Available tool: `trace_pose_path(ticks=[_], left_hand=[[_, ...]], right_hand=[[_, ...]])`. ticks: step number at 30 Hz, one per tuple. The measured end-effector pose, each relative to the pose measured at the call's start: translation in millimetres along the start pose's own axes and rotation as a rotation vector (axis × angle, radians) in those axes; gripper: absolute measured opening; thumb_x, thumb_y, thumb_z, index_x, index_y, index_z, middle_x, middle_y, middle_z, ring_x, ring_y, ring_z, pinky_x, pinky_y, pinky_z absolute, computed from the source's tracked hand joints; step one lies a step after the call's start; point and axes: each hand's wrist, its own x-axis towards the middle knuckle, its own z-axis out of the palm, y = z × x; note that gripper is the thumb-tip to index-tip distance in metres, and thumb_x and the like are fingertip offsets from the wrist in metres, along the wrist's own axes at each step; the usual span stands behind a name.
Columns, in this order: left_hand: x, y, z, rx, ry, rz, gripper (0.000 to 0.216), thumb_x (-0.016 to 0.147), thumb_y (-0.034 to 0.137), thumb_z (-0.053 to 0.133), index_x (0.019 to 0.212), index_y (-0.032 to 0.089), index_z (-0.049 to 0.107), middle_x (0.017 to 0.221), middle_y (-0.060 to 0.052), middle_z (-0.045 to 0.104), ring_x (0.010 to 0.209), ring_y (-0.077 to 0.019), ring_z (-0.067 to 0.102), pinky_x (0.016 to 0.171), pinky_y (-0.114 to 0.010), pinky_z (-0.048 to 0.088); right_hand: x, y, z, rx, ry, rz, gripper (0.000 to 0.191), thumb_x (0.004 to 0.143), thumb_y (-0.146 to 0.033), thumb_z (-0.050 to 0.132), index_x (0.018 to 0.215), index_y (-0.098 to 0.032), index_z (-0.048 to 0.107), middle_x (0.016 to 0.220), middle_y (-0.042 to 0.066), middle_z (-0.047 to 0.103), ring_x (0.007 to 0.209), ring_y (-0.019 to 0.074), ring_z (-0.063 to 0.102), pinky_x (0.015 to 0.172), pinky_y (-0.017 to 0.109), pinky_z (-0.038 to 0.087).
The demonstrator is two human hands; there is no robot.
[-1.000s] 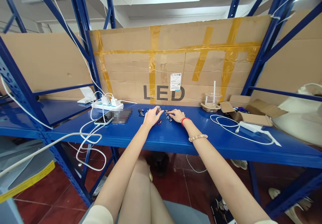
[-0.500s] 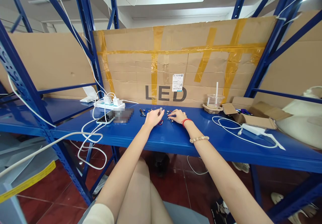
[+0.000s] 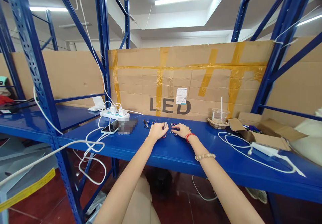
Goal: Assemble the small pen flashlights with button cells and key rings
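Note:
Both hands rest on a blue metal shelf among a scatter of small metal clips and carabiners, some red, some blue. My left hand is curled over a small silvery piece at its fingertips, with a red clip just under it. My right hand lies palm down with fingers spread over several small pieces. It wears a red string at the wrist and a bead bracelet further up the forearm. The pieces are too small to tell whether either hand grips one.
A taped cardboard sheet marked LED backs the shelf. Left of the hands lie a phone and a power strip with white cables hanging off the edge. To the right stand a plastic cup, an open cardboard box and a white charger cable.
The view has tilted upward, showing more ceiling and less of my lap. Both hands stay at the same pile of clips; the fingers have shifted only slightly.

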Motion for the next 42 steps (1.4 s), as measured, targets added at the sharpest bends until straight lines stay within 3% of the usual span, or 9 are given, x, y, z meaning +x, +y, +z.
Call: trace_pose_path(ticks=[10,17,32,42], left_hand=[[0,0,0,-0.023,-0.027,-0.023,0.036,0.082,0.034,0.036,0.061,0.02,0.061,0.066,-0.004,0.065,0.065,-0.0177,0.06,0.056,-0.023,0.036],[0,0,0,-0.012,-0.04,-0.021,0.036,0.082,0.034,0.035,0.062,0.019,0.061,0.066,-0.004,0.065,0.065,-0.0183,0.06,0.054,-0.024,0.036],[2,-2,3,-0.004,-0.055,-0.007,0.035,0.082,0.035,0.036,0.062,0.019,0.061,0.065,-0.004,0.065,0.065,-0.0182,0.06,0.054,-0.024,0.036],[2,-4,4,0.002,-0.073,0.004,0.036,0.081,0.035,0.036,0.061,0.019,0.061,0.065,-0.005,0.065,0.065,-0.0189,0.06,0.053,-0.024,0.036]], right_hand=[[3,1,4,0.025,-0.018,-0.046,0.024,0.076,-0.035,0.052,0.095,-0.03,0.064,0.101,0.003,0.059,0.097,0.0215,0.052,0.084,0.04,0.035],[3,1,4,0.101,-0.025,-0.054,0.021,0.073,-0.03,0.055,0.089,-0.025,0.068,0.096,0.003,0.063,0.087,0.0169,0.058,0.077,0.029,0.043],[6,2,8,0.192,-0.054,-0.031,0.019,0.069,-0.03,0.057,0.081,-0.022,0.069,0.084,0.0,0.068,0.082,0.0161,0.061,0.072,0.025,0.046],[1,-3,-2,0.12,-0.002,0.014,0.014,0.066,-0.033,0.059,0.072,-0.026,0.07,0.082,0.0,0.068,0.083,0.0212,0.06,0.08,0.037,0.04]])
